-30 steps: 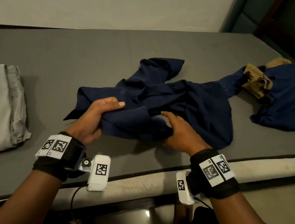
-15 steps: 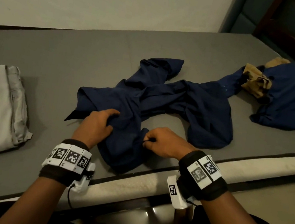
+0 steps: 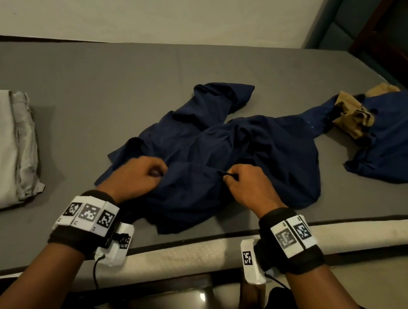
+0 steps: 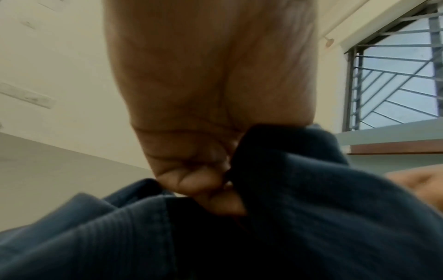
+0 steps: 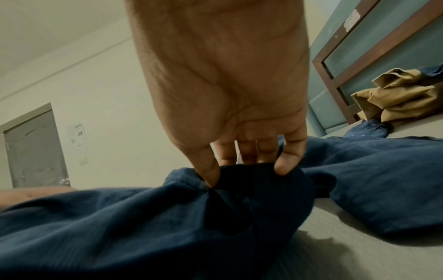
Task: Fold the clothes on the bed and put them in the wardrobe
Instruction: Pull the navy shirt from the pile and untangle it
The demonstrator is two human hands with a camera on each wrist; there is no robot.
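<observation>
Fingers (image 5: 286,166) pinch navy garment (image 3: 250,155); tan clothes (image 3: 355,118) lie beyond.

No words or numbers can be read anywhere. The white tags (image 3: 89,215) on the left wrist band show only black-and-white square patterns, and so do the white tags (image 3: 292,236) on the right wrist band. In the right wrist view, a paper sheet (image 5: 77,134) hangs on the wall next to the grey door (image 5: 33,149); its print is too small to read. A pale sticker (image 5: 352,21) sits on the wooden frame (image 5: 335,79) by the bed, and its letters are too blurry to make out.
</observation>
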